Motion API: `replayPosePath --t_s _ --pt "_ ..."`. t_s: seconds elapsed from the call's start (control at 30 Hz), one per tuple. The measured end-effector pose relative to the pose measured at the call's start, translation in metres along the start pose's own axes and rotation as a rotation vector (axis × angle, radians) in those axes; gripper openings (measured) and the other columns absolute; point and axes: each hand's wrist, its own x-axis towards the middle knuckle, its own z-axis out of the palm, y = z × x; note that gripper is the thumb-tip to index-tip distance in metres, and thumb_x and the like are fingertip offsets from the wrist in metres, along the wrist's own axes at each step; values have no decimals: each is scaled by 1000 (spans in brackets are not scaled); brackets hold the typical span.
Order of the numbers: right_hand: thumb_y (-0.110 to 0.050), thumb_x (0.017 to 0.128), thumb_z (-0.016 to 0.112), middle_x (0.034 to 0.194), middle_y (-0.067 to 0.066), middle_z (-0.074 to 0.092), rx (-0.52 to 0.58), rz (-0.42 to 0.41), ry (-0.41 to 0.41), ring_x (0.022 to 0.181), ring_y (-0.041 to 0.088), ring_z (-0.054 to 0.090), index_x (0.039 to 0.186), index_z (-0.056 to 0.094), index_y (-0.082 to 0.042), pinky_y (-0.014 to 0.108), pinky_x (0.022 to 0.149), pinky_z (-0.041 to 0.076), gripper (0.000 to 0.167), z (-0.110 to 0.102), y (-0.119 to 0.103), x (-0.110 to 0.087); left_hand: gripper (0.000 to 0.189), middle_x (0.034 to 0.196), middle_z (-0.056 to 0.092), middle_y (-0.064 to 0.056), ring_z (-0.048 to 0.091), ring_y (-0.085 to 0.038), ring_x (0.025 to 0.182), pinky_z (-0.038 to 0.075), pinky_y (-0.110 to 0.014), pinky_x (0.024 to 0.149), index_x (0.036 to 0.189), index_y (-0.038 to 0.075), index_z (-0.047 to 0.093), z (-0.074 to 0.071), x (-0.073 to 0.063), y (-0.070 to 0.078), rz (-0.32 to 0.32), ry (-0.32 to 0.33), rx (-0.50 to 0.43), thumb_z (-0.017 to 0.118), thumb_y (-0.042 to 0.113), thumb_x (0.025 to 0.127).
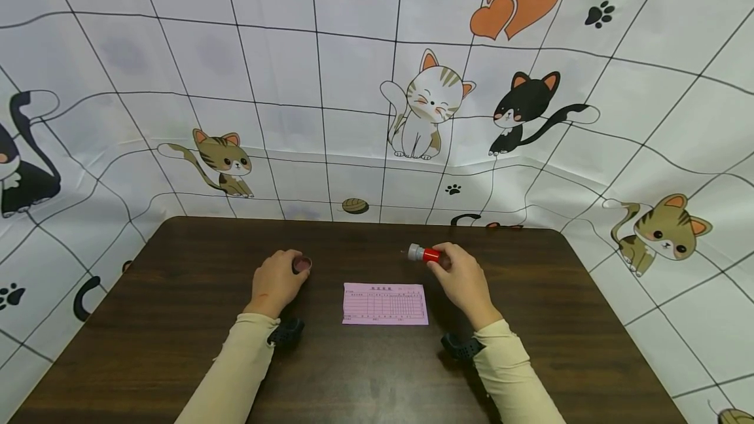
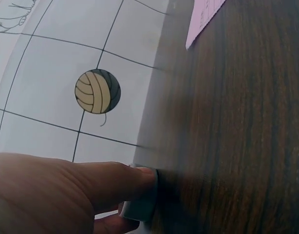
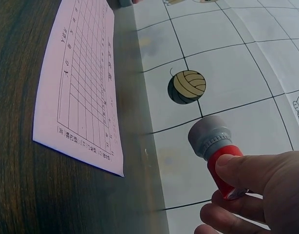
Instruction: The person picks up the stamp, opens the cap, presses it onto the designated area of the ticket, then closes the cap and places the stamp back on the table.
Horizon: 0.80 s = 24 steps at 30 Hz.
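Note:
In the head view my left hand (image 1: 275, 283) holds a small round ink pad (image 1: 302, 265) near its rim, its dark reddish face showing. Its greenish side (image 2: 141, 204) lies under the thumb in the left wrist view, close to the table surface. My right hand (image 1: 465, 283) pinches a stamp (image 1: 424, 254) with a red handle and a wide grey head. The stamp is tilted over the table, its head pointing left. Between the hands lies a pink printed form (image 1: 385, 304), flat and nearer to me; the right wrist view shows its ruled grid.
A dark brown wooden table (image 1: 365, 371) spans the space before me. Behind and beside it hangs a white sheet (image 1: 347, 70) with grid lines and cartoon cats. Dark watch-like bands (image 1: 287, 332) circle both wrists.

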Motion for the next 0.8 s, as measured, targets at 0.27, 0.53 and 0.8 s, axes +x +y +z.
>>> replayPosePath --t_s 0.27,0.53,0.8 --pt "-20 90 82 101 7 71 2 -4 1 84 22 66 121 71 -9 43 71 56 34 -1 -3 0 45 118 69 -22 66 -42 105 55 -59 86 128 -1 68 1 0 -2 -4 -3 4 77 26 94" --pt "-19 91 81 100 7 71 6 -8 0 84 23 66 120 71 -9 44 71 56 33 -3 -4 -1 58 127 65 -26 63 -45 111 53 -60 91 138 -3 60 -1 0 0 -10 -24 -18 78 30 93" --pt "-20 91 82 102 8 72 20 2 -7 87 23 68 122 71 -9 46 73 57 34 0 2 0 72 143 56 -19 57 -39 121 51 -58 98 148 6 55 -7 1 17 161 0 -87 74 48 93"
